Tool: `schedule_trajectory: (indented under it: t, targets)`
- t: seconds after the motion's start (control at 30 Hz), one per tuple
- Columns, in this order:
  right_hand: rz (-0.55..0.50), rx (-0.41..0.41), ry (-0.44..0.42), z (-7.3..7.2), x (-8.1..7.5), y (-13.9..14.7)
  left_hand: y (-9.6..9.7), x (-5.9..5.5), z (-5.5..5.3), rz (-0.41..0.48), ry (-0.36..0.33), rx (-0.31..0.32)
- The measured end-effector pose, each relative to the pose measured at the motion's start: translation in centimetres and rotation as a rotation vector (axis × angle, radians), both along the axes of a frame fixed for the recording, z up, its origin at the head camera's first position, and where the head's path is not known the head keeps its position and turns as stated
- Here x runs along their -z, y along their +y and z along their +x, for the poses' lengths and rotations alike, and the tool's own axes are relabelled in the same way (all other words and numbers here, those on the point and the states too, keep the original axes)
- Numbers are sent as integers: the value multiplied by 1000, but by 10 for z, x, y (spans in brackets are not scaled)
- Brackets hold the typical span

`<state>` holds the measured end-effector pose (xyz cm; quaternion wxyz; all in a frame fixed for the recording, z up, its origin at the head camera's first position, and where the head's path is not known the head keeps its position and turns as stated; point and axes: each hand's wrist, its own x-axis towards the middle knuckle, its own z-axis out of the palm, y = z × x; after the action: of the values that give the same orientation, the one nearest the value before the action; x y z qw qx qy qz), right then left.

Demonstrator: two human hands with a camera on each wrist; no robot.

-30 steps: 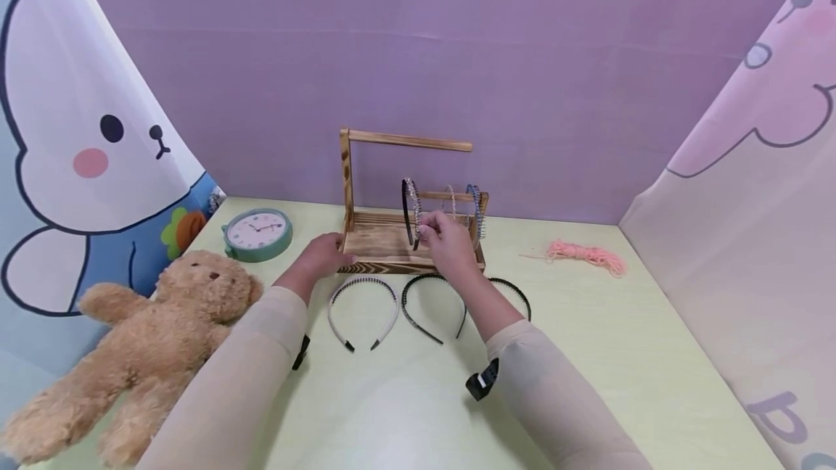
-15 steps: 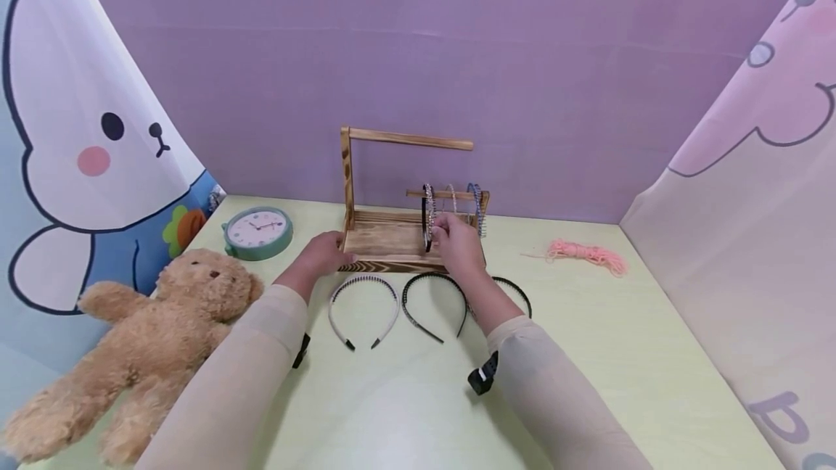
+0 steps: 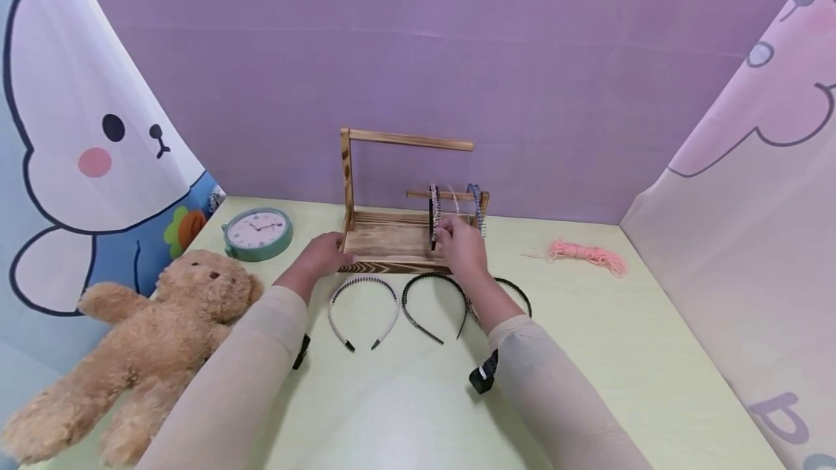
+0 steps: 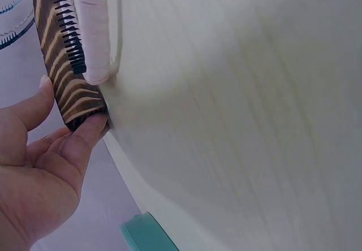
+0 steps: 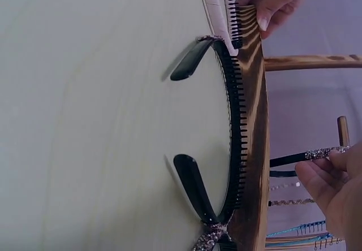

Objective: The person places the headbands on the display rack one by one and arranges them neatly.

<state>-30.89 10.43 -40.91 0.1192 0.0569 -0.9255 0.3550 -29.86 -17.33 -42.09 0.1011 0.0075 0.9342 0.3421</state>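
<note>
My right hand (image 3: 462,241) pinches one leg of a black headband studded with rhinestones (image 3: 435,201). That headband hangs over the lower bar (image 3: 418,194) of a wooden display rack (image 3: 385,241). Farther right on the same bar are a thin pale headband (image 3: 453,198) and a blue one (image 3: 475,198). At the rack's front left corner, my left hand (image 3: 323,254) grips the base; in the left wrist view the thumb (image 4: 39,101) lies along one side of the wooden edge and fingers curl round its end.
In front of the rack lie a white headband (image 3: 332,303), a black headband (image 3: 408,289) and another dark one (image 3: 519,290) partly behind my right forearm. A green clock (image 3: 257,234) and a teddy bear (image 3: 157,332) are at left, pink yarn (image 3: 588,254) at right.
My right hand has brought the rhinestone headband rightward over the lower bar, whose left end now shows, and a little farther along it. The left hand has stayed on the rack's corner.
</note>
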Motion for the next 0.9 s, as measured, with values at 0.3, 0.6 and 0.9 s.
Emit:
schedule_trajectory:
  t: [0.3, 0.6, 0.9]
  targets:
    - [-9, -4, -21, 2, -1, 6, 1, 2, -2, 6, -15, -5]
    - [43, -15, -30, 13, -6, 17, 2, 2, -1, 6, -14, -10]
    - [151, -23, -62, 28, -19, 51, -1, 3, -2, 3, -7, 1]
